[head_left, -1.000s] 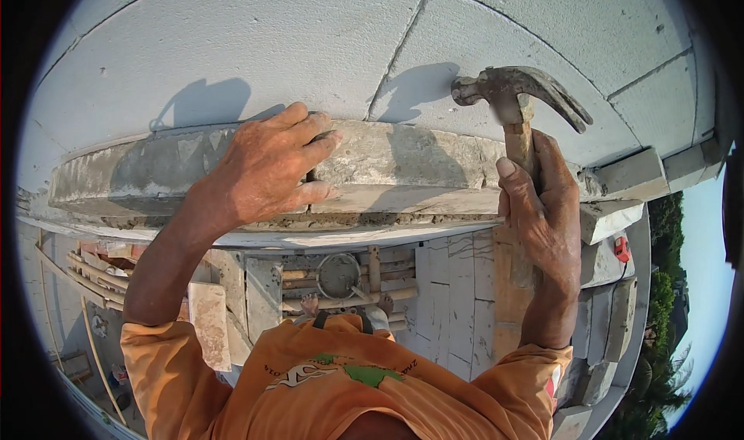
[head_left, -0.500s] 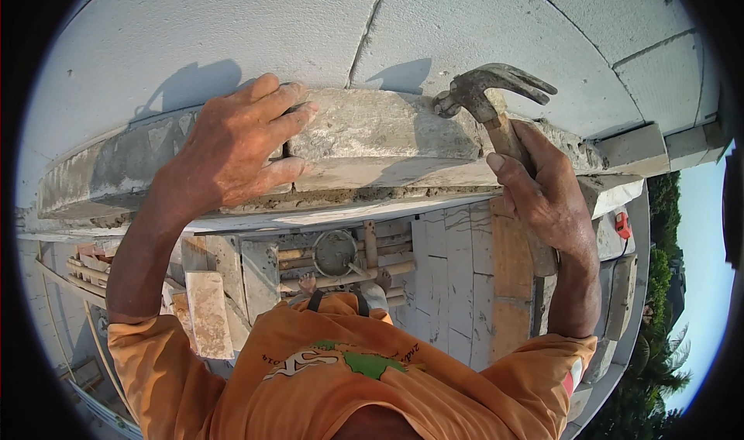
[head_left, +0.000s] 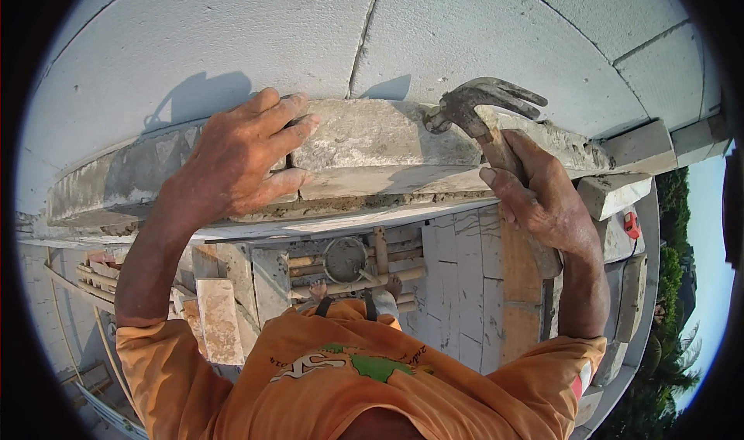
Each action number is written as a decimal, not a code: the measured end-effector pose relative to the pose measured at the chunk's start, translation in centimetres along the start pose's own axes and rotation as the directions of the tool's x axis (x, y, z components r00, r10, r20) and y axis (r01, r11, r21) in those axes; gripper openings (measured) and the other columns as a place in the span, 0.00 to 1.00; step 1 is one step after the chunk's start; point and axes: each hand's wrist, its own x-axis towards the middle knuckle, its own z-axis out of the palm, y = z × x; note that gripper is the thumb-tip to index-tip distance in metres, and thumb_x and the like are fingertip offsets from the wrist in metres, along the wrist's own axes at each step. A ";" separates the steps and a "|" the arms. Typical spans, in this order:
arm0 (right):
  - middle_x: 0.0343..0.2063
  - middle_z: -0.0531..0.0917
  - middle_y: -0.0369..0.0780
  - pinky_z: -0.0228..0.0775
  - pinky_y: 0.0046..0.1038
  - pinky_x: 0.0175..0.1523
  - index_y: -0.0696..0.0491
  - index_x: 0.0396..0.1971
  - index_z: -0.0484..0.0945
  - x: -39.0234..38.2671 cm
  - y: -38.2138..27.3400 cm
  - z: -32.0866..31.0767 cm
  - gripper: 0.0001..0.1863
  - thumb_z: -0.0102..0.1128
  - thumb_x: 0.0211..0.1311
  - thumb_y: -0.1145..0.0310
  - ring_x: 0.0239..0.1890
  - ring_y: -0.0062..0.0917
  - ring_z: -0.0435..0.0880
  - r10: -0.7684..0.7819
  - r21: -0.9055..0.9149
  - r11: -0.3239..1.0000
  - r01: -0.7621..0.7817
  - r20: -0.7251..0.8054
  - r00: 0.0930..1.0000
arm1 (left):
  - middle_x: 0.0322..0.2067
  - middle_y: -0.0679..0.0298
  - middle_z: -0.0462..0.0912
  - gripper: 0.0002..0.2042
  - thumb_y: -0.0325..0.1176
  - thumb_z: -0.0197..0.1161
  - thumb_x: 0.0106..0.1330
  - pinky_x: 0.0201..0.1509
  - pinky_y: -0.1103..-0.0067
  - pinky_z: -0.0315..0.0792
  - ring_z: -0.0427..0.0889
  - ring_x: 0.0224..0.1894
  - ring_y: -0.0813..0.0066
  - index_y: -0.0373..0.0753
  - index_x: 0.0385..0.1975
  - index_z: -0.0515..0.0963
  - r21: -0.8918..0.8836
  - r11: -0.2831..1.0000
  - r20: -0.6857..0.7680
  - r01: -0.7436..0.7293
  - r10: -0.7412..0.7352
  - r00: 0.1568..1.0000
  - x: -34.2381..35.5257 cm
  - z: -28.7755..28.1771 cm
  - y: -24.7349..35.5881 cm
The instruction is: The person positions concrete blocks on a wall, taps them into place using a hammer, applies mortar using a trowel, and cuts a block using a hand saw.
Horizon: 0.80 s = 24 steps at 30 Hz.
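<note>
My left hand (head_left: 240,157) grips a grey concrete block (head_left: 128,173) on the ledge, fingers spread over its top and thumb on the front face by a dark joint. A lighter block (head_left: 372,142) lies to its right, with mortar (head_left: 356,206) in a strip below. My right hand (head_left: 535,192) is closed round the wooden handle of a claw hammer (head_left: 473,107). The hammer's striking face is low at the right end of the lighter block; whether it touches cannot be told. The white block wall (head_left: 294,37) rises just beyond.
Below are bamboo poles (head_left: 356,287), my bare feet, a mortar bucket (head_left: 345,260), boards and a loose slab (head_left: 219,320). A red tool (head_left: 632,225) with a dark cord rests among blocks at the right, beside an edge with trees (head_left: 678,277) and sky beyond.
The hammer has come down and left from over the upper wall to the block's level. My left hand has shifted slightly left in view, still on the block.
</note>
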 end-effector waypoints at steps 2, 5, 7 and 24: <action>0.22 0.79 0.45 0.70 0.32 0.28 0.66 0.54 0.72 -0.3 -0.9 -0.5 0.21 0.57 0.70 0.65 0.22 0.24 0.77 -0.015 0.002 1.000 0.015 -0.014 1.000 | 0.54 0.53 0.78 0.28 0.44 0.74 0.55 0.49 0.67 0.79 0.76 0.53 0.59 0.34 0.53 0.79 0.015 0.999 -0.023 -0.040 0.041 0.999 -0.2 0.0 -0.3; 0.23 0.80 0.47 0.71 0.35 0.30 0.66 0.54 0.73 -0.4 -2.2 -0.8 0.21 0.57 0.71 0.65 0.24 0.28 0.79 0.100 0.049 0.994 -0.098 -0.040 0.994 | 0.54 0.54 0.77 0.28 0.45 0.74 0.56 0.48 0.67 0.79 0.77 0.53 0.59 0.34 0.53 0.79 0.000 1.000 -0.012 -0.015 0.015 1.000 -0.4 -0.1 -0.2; 0.21 0.77 0.37 0.67 0.24 0.23 0.67 0.57 0.72 -0.5 -1.4 -0.4 0.27 0.59 0.68 0.61 0.18 0.16 0.73 -0.003 0.061 0.998 0.010 -0.104 0.995 | 0.54 0.54 0.77 0.28 0.45 0.74 0.56 0.48 0.67 0.79 0.77 0.53 0.59 0.34 0.53 0.79 0.019 1.000 -0.012 -0.020 0.020 1.000 -0.2 -0.2 0.0; 0.20 0.77 0.40 0.71 0.27 0.25 0.67 0.54 0.72 -6.1 -0.2 -1.3 0.27 0.59 0.71 0.56 0.20 0.19 0.77 0.104 0.329 0.944 0.012 -0.333 0.937 | 0.56 0.53 0.79 0.31 0.48 0.77 0.51 0.51 0.65 0.79 0.77 0.52 0.58 0.38 0.53 0.80 -0.021 0.993 0.082 0.114 -0.112 0.990 0.5 -1.3 1.0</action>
